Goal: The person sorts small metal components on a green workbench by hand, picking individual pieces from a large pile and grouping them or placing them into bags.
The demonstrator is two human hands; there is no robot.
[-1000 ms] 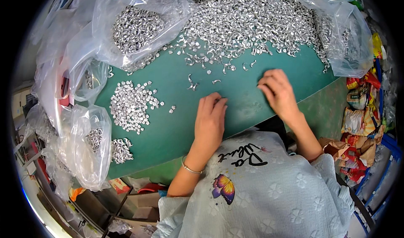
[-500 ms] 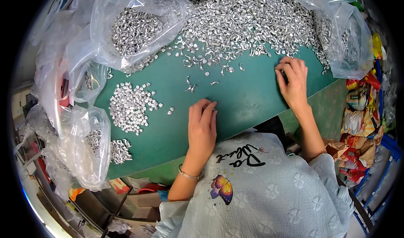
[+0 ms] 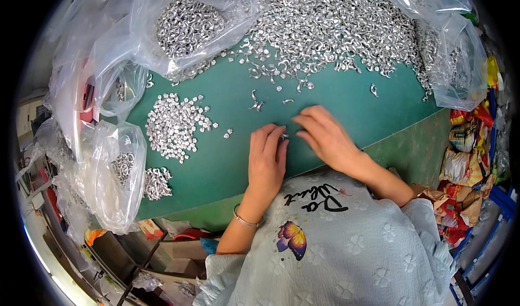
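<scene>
My left hand [image 3: 266, 157] rests near the table's front edge, thumb and fingers pinched on a small silver metal piece [image 3: 283, 137] whose shape is mostly covered. Just to its right is my right hand [image 3: 325, 138], thumb and index finger apart, with nothing visible between them. A few loose curved silver pieces [image 3: 256, 101] lie ahead of the left hand. Off to the right, a single curved piece [image 3: 374, 90] lies by itself. Left of my hands spreads a pile of small flower-shaped silver pieces [image 3: 172, 127].
A large heap of curved silver pieces [image 3: 336, 27] covers the far side of the green table [image 3: 216, 181]. Clear plastic bags holding similar parts stand at the far left [image 3: 189, 27], near left [image 3: 116, 176] and far right [image 3: 457, 62]. A small clump [image 3: 157, 183] sits by the near-left bag.
My right hand has moved left and nearer, from beside the heap to next to my left hand. A lone curved piece now shows where it was. The view has shifted slightly.
</scene>
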